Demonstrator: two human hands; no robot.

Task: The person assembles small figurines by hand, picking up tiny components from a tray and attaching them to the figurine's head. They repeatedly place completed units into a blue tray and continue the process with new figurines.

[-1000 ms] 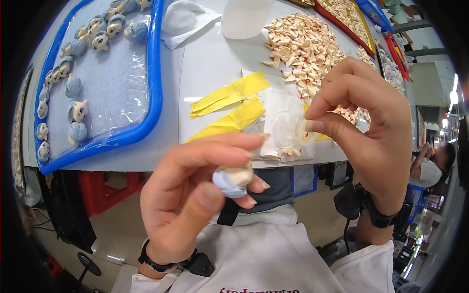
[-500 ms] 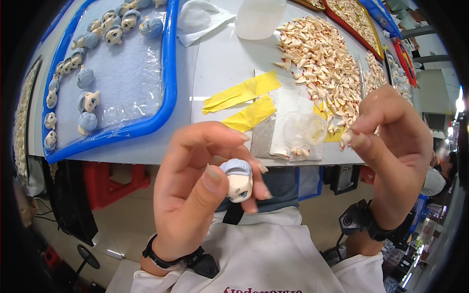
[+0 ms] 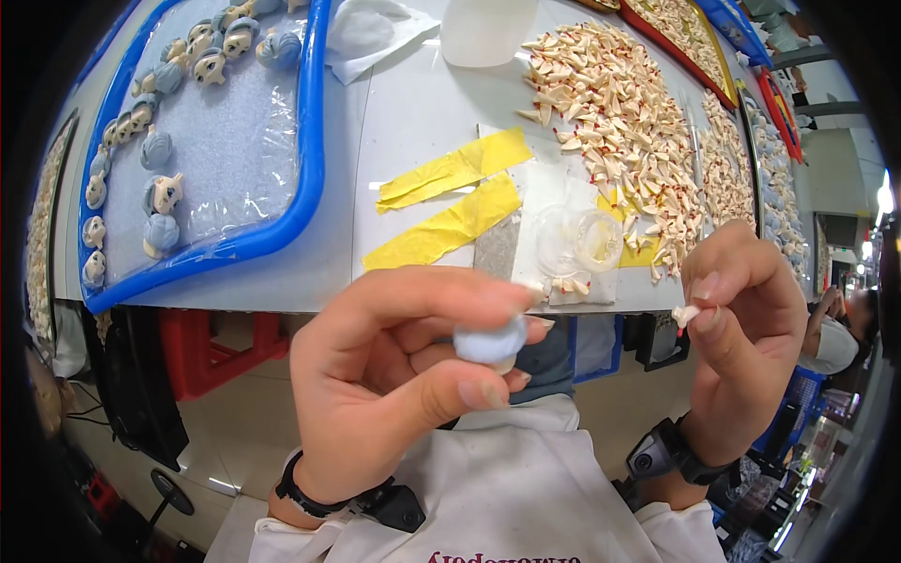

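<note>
My left hand (image 3: 375, 380) is closed around a small doll head (image 3: 492, 342), whose pale blue hair side now faces up. Its painted face is out of sight. Off to the right, my right hand (image 3: 751, 314) pinches a tiny cream piece with a red tip (image 3: 686, 317) between thumb and forefinger. Just beyond that hand, a big pile of similar cream, red-tipped pieces (image 3: 615, 122) spreads over the white table (image 3: 394, 122). Between the hands and the pile stand small clear round dishes (image 3: 574, 246).
A blue-rimmed tray (image 3: 313, 150) at the left holds several blue-haired doll heads (image 3: 157, 150). Yellow tape strips (image 3: 446, 225) lie mid-table. Behind are a white cloth (image 3: 375, 33) and a translucent container (image 3: 488, 33). More trays of pieces (image 3: 680, 42) line the far right.
My left hand has turned the doll head so the face no longer shows, and moved slightly right. My right hand has come down toward me, away from the pile, with the cream piece.
</note>
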